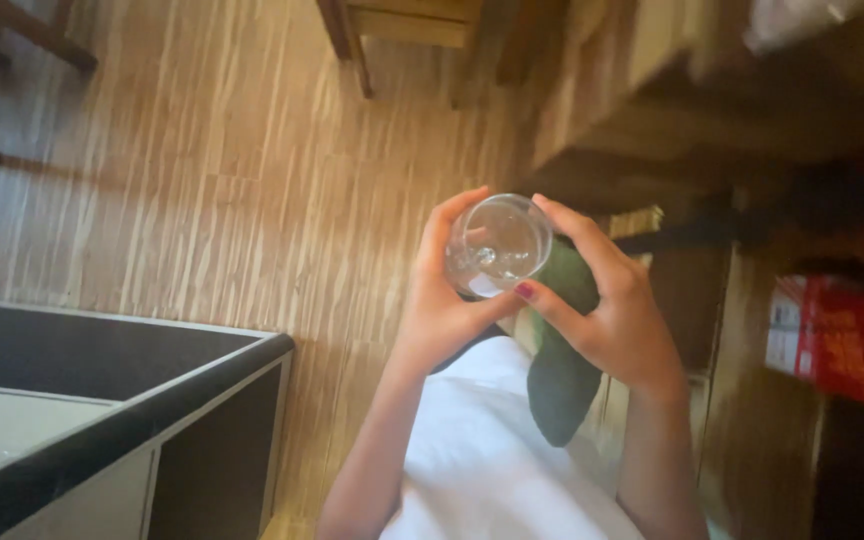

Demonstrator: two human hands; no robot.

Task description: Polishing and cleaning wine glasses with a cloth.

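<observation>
Clear round drinking glass (497, 243) gripped between fingers of left hand (442, 305) and right hand (617, 310); dark green cloth (562, 385) under right fingers.

The drinking glass (497, 243) is clear and glossy, its smooth wall catching small bright glints, with the left hand (445, 300) and the right hand (612, 310) closed around it. Under it hangs a dark green cloth (562, 385), matt and soft-looking. The garment (482, 450) below is plain white fabric, also matt. The floor (212, 170) is pale wood with a streaky grain and a light sheen. The cabinet (122, 420) at the lower left has dark, smooth, slightly shiny edging over pale flat panels. The wooden furniture (652, 90) above looks brown and dull. The red and orange box (837, 340) seems printed cardboard.
</observation>
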